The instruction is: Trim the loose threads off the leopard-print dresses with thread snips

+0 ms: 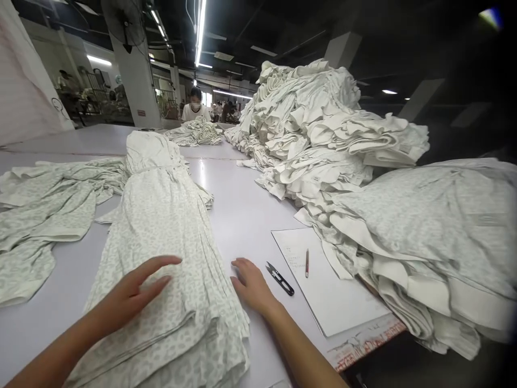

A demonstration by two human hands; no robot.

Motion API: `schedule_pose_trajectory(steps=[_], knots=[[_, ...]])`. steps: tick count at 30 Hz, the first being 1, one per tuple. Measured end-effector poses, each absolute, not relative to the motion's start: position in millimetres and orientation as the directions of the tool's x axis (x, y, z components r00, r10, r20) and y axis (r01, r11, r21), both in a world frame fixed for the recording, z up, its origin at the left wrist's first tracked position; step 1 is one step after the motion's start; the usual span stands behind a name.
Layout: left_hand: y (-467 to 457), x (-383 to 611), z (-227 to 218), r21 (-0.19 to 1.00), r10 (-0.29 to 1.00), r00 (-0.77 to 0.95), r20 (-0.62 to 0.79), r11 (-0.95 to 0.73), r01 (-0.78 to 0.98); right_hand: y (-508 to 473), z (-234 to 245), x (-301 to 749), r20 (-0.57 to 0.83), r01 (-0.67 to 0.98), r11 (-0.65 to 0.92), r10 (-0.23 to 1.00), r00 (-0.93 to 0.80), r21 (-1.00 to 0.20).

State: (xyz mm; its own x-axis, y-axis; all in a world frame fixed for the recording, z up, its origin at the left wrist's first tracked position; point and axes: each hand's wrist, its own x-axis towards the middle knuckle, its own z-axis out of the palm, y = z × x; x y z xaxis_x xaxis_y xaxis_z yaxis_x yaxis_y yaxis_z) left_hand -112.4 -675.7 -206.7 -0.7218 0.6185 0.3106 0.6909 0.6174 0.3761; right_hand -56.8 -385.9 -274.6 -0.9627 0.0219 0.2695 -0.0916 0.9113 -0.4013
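A long stack of pale garments (161, 215) with a faint grey-green spotted print lies lengthwise on the table before me. Over the near half of it is my left hand (139, 288), its fingers apart and holding nothing; whether it touches the cloth I cannot tell. My right hand (250, 283) is beside the stack's right edge, close to the tabletop, with thumb and fingers apart and nothing between them. Just right of that hand lie black thread snips (280, 278). A sheet of white paper (335, 291) with some writing carries a red pen (307, 263).
A tall heap of pale garments (307, 108) rises at the back right, and another pile (444, 215) overhangs the table's right edge. Loose printed garments (60, 205) spread at left. Across the table (230, 210), a person (196, 108) is behind a smaller pile (194, 132).
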Motion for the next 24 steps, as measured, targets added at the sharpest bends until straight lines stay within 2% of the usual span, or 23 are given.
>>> schedule_pose_trajectory(steps=[4, 6, 9, 12, 16, 24], knots=[[-614.0, -131.7, -235.5, 0.308, 0.789, -0.572, 0.224, 0.5, 0.81, -366.9, -272.0, -16.5, 0.333, 0.078, 0.916, 0.22, -0.917, -0.393], [-596.1, -127.8, -243.4, 0.254, 0.828, -0.527, 0.191, 0.477, 0.841, -358.0, -276.4, -4.9, 0.355, 0.191, 0.911, 0.326, -0.876, -0.365], [-588.3, -121.6, -244.3, 0.185, 0.833, -0.524, 0.177, 0.495, 0.849, -350.9, -286.3, 1.5, 0.378, 0.301, 0.901, 0.409, -0.831, -0.312], [-588.7, -121.0, -242.9, 0.129, 0.818, -0.55, 0.169, 0.535, 0.835, -350.0, -294.4, 0.4, 0.399, 0.34, 0.901, 0.426, -0.812, -0.27], [-582.6, -118.8, -245.8, 0.079, 0.78, -0.603, 0.168, 0.599, 0.797, -348.9, -298.7, -1.3, 0.413, 0.305, 0.917, 0.389, -0.823, -0.255], [-561.0, -91.6, -246.4, 0.089, 0.72, -0.671, 0.177, 0.667, 0.739, -342.5, -305.4, -0.3, 0.437, 0.2, 0.917, 0.346, -0.83, -0.346]])
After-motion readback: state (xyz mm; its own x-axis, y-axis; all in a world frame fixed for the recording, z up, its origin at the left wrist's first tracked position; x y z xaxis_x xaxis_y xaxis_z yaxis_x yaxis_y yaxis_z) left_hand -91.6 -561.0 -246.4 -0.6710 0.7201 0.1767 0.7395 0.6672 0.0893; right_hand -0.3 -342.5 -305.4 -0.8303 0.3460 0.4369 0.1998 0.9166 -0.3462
